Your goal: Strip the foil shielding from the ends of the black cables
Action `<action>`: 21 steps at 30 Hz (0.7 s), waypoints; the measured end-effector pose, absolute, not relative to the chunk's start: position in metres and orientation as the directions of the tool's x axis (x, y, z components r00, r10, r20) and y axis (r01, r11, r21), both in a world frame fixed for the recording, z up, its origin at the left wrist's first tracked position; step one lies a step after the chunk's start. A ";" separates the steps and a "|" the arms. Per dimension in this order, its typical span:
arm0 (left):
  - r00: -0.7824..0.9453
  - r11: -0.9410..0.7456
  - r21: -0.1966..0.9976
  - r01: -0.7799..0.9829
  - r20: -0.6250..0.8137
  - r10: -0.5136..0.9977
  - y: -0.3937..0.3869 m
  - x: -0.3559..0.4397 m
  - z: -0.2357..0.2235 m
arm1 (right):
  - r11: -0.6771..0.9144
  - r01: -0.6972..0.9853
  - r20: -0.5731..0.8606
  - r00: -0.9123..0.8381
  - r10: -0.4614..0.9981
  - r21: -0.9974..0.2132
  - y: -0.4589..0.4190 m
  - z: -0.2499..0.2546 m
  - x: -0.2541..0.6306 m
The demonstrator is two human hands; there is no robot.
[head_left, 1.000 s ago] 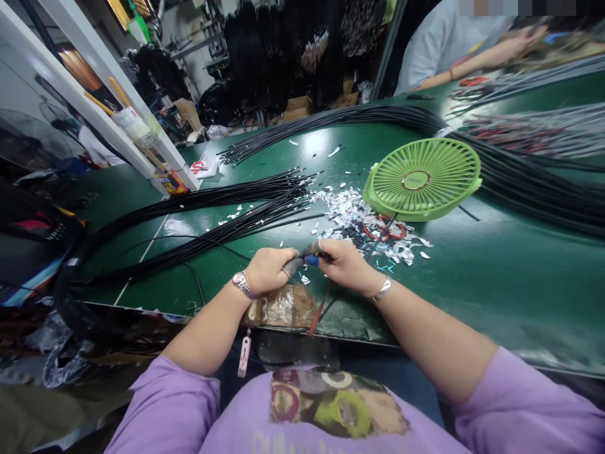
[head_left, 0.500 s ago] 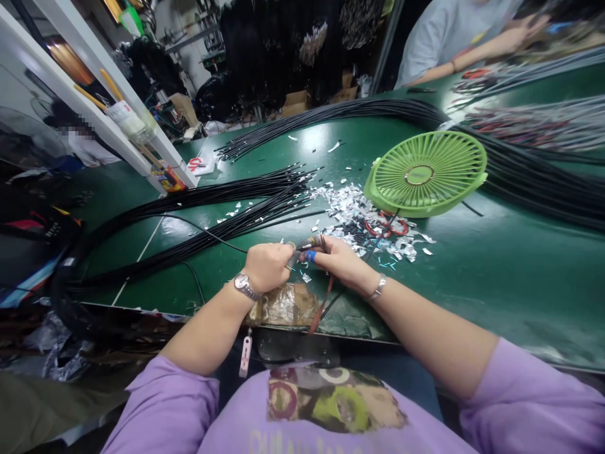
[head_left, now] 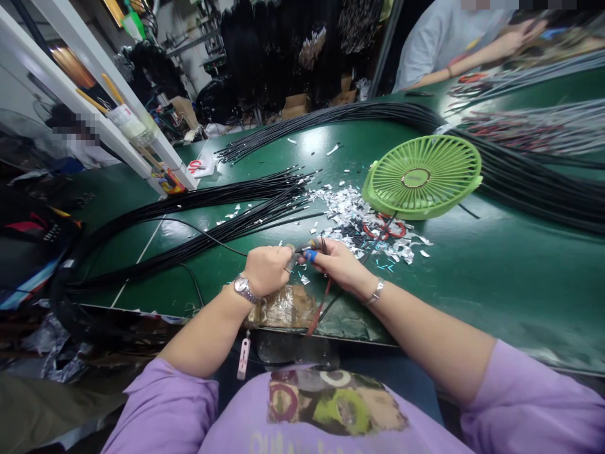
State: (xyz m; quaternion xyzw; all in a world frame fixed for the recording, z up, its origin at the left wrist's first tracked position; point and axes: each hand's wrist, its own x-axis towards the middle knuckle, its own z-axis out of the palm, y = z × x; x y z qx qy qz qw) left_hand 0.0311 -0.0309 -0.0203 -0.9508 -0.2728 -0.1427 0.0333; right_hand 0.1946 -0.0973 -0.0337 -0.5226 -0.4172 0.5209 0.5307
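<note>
My left hand (head_left: 267, 268) is closed round the end of a thin black cable (head_left: 208, 234) that runs off to the left over the green table (head_left: 472, 271). My right hand (head_left: 338, 261) is closed on a small hand tool with a red handle (head_left: 317, 309) hanging below the palm; a blue wrap shows on one fingertip. Both hands meet at the cable's tip near the table's front edge. A patch of crinkled clear tape (head_left: 282, 306) lies just under them.
Bundles of black cables (head_left: 212, 208) lie to the left, and a thicker bundle (head_left: 520, 170) runs behind. A green fan (head_left: 420, 176) lies flat beside a pile of foil scraps (head_left: 350, 214) and red scissors (head_left: 387, 228). Another person's arm (head_left: 472, 60) rests at the far right.
The red-handled tool has swung down into view below my right hand. Both hands stay together at the cable's tip, barely shifting.
</note>
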 end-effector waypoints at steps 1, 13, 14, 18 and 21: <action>0.807 -0.846 0.045 0.531 0.276 0.521 -0.030 0.031 -0.020 | -0.093 -0.121 -0.106 0.104 0.989 -0.988 -0.097 -0.034 0.195; 0.804 -0.824 0.093 0.558 0.186 0.565 -0.029 0.033 -0.019 | -0.165 -0.193 -0.189 0.119 0.975 -0.967 -0.097 -0.032 0.193; 0.802 -0.824 0.088 0.560 0.192 0.565 -0.030 0.033 -0.019 | -0.162 -0.191 -0.187 0.124 0.974 -0.968 -0.097 -0.032 0.193; 0.800 -0.824 0.082 0.560 0.206 0.564 -0.030 0.032 -0.020 | -0.140 -0.178 -0.162 0.113 0.980 -0.974 -0.097 -0.033 0.194; 0.800 -0.829 0.094 0.552 0.223 0.558 -0.029 0.032 -0.019 | -0.139 -0.213 -0.162 0.097 0.982 -0.967 -0.096 -0.033 0.194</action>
